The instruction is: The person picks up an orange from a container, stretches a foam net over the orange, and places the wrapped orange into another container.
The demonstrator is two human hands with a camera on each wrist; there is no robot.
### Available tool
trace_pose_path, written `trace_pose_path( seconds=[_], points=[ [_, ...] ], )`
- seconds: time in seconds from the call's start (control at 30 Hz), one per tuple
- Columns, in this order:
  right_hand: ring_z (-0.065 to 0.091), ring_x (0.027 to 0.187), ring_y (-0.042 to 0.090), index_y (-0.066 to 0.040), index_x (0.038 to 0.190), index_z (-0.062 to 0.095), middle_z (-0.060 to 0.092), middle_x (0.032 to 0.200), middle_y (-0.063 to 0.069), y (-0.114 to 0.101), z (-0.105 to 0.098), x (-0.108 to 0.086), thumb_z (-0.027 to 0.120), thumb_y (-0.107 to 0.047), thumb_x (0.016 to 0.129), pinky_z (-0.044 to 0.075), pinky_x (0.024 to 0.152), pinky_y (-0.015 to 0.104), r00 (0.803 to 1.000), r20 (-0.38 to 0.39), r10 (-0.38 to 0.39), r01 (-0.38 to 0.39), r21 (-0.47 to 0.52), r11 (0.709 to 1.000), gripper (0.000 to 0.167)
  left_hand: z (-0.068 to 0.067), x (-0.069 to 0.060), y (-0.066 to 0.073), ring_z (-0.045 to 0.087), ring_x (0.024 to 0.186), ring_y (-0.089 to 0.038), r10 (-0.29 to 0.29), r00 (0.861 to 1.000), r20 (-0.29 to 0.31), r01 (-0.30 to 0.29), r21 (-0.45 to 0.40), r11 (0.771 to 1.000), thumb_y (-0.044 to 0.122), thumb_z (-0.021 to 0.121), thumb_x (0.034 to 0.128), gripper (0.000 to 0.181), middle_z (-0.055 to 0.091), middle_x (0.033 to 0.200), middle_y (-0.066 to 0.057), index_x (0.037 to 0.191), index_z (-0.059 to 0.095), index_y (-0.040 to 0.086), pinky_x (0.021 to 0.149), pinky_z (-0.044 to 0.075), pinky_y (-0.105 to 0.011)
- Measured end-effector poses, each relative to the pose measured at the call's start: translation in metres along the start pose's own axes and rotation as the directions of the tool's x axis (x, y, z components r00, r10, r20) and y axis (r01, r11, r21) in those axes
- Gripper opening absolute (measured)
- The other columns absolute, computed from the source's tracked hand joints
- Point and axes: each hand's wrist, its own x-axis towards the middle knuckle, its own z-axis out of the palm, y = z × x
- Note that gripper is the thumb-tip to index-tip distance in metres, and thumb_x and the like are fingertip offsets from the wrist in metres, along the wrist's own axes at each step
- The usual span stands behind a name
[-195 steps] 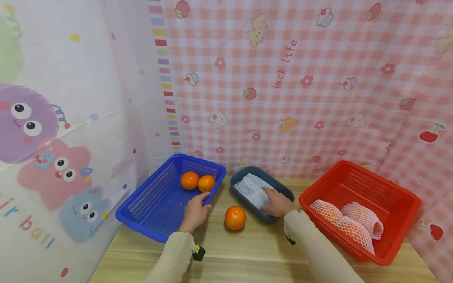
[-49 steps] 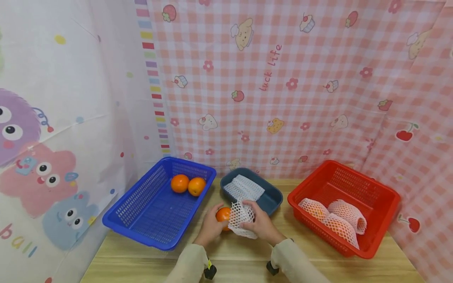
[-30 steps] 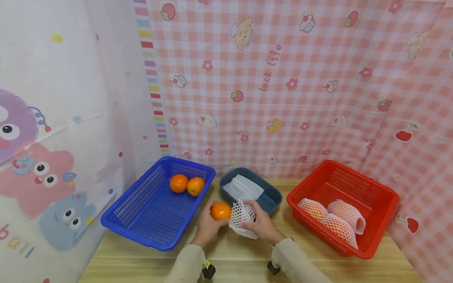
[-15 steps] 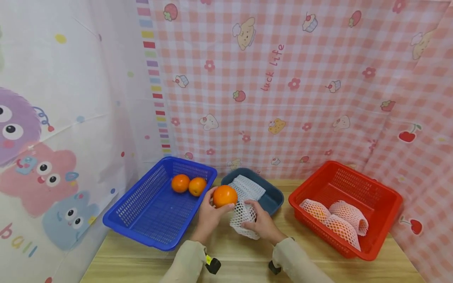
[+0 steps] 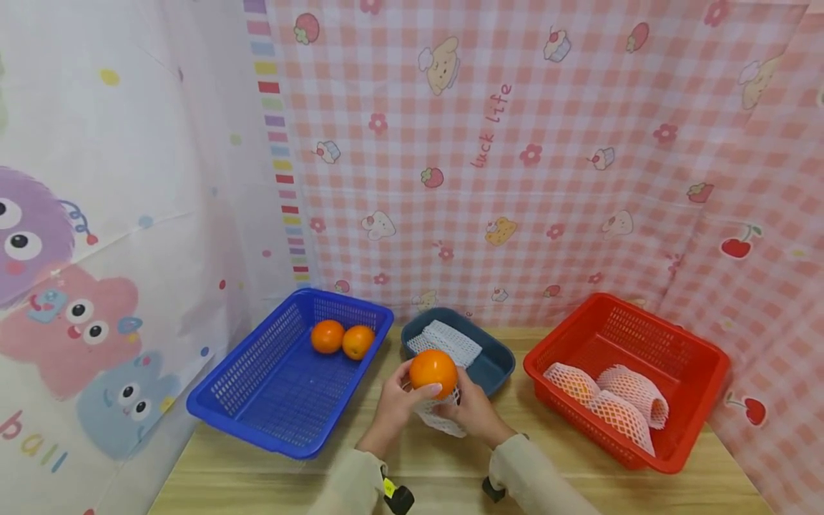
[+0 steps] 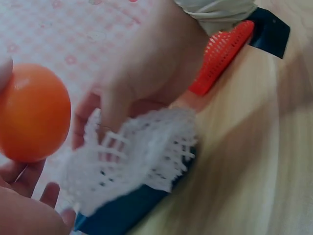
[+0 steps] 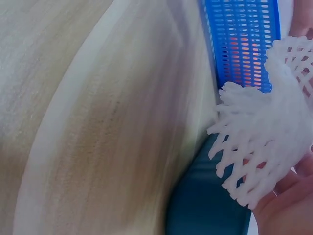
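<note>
Bright orange in the head view, the fruit (image 5: pixel 433 373) is clasped in the left hand (image 5: pixel 394 408), blocking part of the teal tray (image 5: pixel 494 366); the right hand (image 5: pixel 478 412) pinches a foam net (image 5: pixel 443 423). A blue basket (image 5: pixel 286 400) holding two oranges (image 5: pixel 327 337) stands left, a red basket (image 5: pixel 702 375) right. From the left wrist, fruit and net are apart; from the right, the net hides part of the blue basket.

The right grip (image 7: pixel 288 203) seemingly holds white netting (image 7: pixel 279 129)
</note>
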Motion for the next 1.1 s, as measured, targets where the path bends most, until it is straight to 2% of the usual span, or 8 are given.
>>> trace_pose_path(
  seconds=[0.17, 0.33, 0.47, 0.6, 0.7, 0.83, 0.93, 1.1],
  points=[
    [0.061, 0.103, 0.029, -0.002, 0.132, 0.047, 0.063, 0.12, 0.013, -0.005, 0.001, 0.0, 0.082, 0.001, 0.071, 0.045, 0.095, 0.053, 0.994, -0.054, -0.096, 0.094, -0.039, 0.995, 0.07, -0.003, -0.003, -0.011, 0.043, 0.124, -0.033, -0.068, 0.995, 0.074, 0.071, -0.032, 0.997, 0.022, 0.073, 0.0842, 0.062, 0.048, 0.137, -0.018, 0.136, 0.05, -0.002, 0.107, 0.027, -0.054],
    [0.062, 0.103, 0.025, -0.007, 0.131, 0.052, 0.064, 0.12, 0.009, -0.006, 0.001, 0.001, 0.082, 0.007, 0.069, 0.045, 0.097, 0.05, 0.986, -0.057, -0.158, 0.153, -0.082, 0.985, 0.07, -0.011, -0.003, -0.019, 0.056, 0.11, -0.024, -0.118, 0.979, 0.168, 0.135, -0.09, 0.987, 0.021, 0.07, 0.087, 0.056, 0.06, 0.123, -0.014, 0.133, 0.05, -0.004, 0.097, 0.041, -0.039],
    [0.06, 0.109, 0.024, -0.01, 0.134, 0.054, 0.061, 0.127, 0.008, -0.004, 0.001, 0.001, 0.078, 0.012, 0.068, 0.045, 0.098, 0.048, 0.987, -0.05, -0.153, 0.148, -0.103, 0.984, 0.074, -0.016, -0.004, -0.023, 0.059, 0.103, -0.019, -0.144, 0.973, 0.178, 0.165, -0.11, 0.98, 0.019, 0.071, 0.0865, 0.057, 0.063, 0.118, -0.011, 0.133, 0.049, -0.004, 0.089, 0.045, -0.031],
    [0.058, 0.112, 0.03, -0.014, 0.145, 0.044, 0.058, 0.131, 0.015, -0.004, 0.0, 0.0, 0.077, 0.012, 0.07, 0.044, 0.098, 0.05, 0.992, -0.096, -0.084, 0.068, -0.16, 0.985, 0.086, -0.018, -0.005, -0.023, 0.06, 0.102, -0.022, -0.159, 0.969, 0.189, 0.189, -0.153, 0.97, 0.015, 0.072, 0.085, 0.061, 0.059, 0.123, -0.016, 0.136, 0.044, -0.004, 0.085, 0.05, -0.033],
    [0.06, 0.107, 0.03, -0.014, 0.146, 0.043, 0.061, 0.124, 0.016, -0.003, 0.0, -0.001, 0.078, 0.005, 0.074, 0.046, 0.095, 0.049, 0.983, -0.182, -0.033, -0.013, -0.244, 0.97, 0.082, -0.018, -0.006, -0.021, 0.06, 0.102, -0.024, -0.171, 0.969, 0.178, 0.203, -0.178, 0.963, 0.013, 0.073, 0.083, 0.075, 0.049, 0.135, -0.021, 0.145, 0.032, -0.001, 0.083, 0.053, -0.037],
    [0.059, 0.081, 0.019, -0.007, 0.11, 0.068, 0.065, 0.092, 0.004, -0.004, 0.0, -0.001, 0.081, -0.005, 0.077, 0.053, 0.075, 0.035, 0.947, -0.307, -0.095, -0.014, -0.335, 0.942, 0.035, -0.017, -0.006, -0.02, 0.058, 0.105, -0.027, -0.183, 0.975, 0.129, 0.201, -0.143, 0.969, 0.012, 0.076, 0.0802, 0.094, 0.032, 0.149, -0.024, 0.152, 0.016, 0.002, 0.083, 0.053, -0.039],
    [0.051, 0.067, 0.013, -0.008, 0.085, 0.069, 0.057, 0.074, -0.004, -0.01, 0.0, -0.001, 0.081, -0.005, 0.076, 0.048, 0.061, 0.028, 0.913, -0.363, -0.187, 0.053, -0.35, 0.935, 0.015, -0.017, -0.005, -0.02, 0.056, 0.107, -0.028, -0.165, 0.983, 0.081, 0.169, -0.055, 0.984, 0.011, 0.079, 0.0775, 0.092, 0.035, 0.147, -0.024, 0.15, 0.024, -0.002, 0.086, 0.051, -0.038],
    [0.048, 0.062, 0.007, -0.01, 0.086, 0.068, 0.055, 0.07, -0.007, -0.025, 0.004, -0.001, 0.079, -0.003, 0.078, 0.046, 0.056, 0.022, 0.885, -0.358, -0.297, 0.165, -0.356, 0.92, 0.015, -0.018, -0.004, -0.024, 0.055, 0.106, -0.029, -0.088, 0.996, -0.01, 0.089, 0.091, 0.992, 0.01, 0.084, 0.0716, 0.08, 0.048, 0.13, -0.02, 0.139, 0.043, 0.0, 0.093, 0.048, -0.041]
  ],
)
